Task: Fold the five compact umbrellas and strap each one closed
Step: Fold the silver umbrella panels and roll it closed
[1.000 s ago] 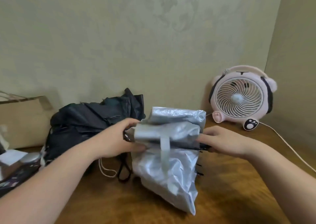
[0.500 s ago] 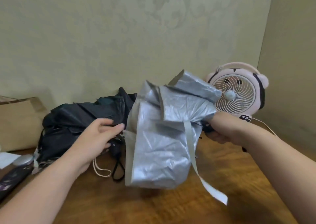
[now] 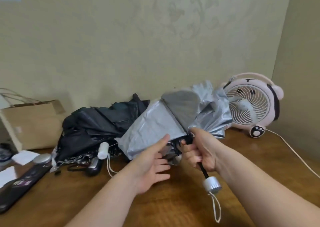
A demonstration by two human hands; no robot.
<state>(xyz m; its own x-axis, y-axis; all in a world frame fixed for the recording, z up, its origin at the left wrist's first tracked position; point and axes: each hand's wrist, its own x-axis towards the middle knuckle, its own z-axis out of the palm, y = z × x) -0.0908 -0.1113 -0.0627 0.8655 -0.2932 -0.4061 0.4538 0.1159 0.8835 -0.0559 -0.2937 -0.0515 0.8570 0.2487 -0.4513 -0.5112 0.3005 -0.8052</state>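
Right grip (image 3: 199, 155) clenched the silver umbrella (image 3: 181, 108) by its stiff shaft (image 3: 204, 171); left grip (image 3: 152, 164), spread, touched limp (likely slippery) canopy (image 3: 150, 128) above

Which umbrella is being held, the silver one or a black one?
The silver umbrella: the right hand grips its shaft, while the black umbrellas lie heaped on the table.

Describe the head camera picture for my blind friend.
A right hand grips the shaft of a silver fabric umbrella, the open left hand at its canopy. Behind lie black fabric umbrellas and a round pink fan on a wooden table.
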